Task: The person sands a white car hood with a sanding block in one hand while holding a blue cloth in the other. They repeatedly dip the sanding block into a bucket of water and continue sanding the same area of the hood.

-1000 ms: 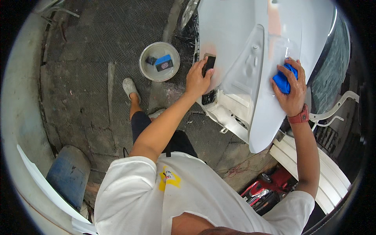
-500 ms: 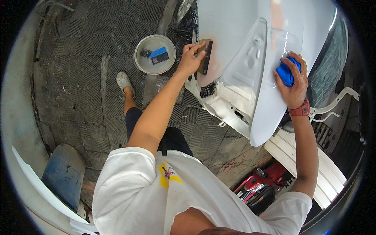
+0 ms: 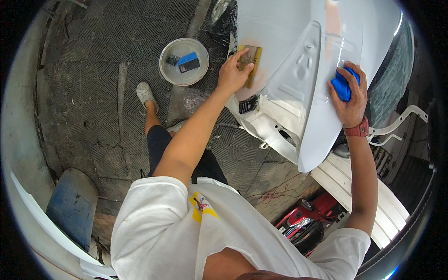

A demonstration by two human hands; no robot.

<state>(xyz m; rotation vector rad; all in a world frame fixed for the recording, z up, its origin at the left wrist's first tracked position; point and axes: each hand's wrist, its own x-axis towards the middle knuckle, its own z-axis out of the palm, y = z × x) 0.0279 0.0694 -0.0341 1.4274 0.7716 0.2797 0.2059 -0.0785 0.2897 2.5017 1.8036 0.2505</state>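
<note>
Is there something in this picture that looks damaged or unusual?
Yes. Pinkish patches interrupt the pale car panel: one beside the block in the left hand, another as a stripe farther right. The white shirt also looks ragged at the neck, perhaps torn.

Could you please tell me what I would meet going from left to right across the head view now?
Blue drum, left foot's clog, round basin, left hand gripping a brown-and-yellow block, right hand holding a blue cloth, car glass.

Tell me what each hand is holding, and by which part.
The left hand holds a brown-and-yellow block across its upper face; the right hand clasps a blue cloth around its sides.
</note>
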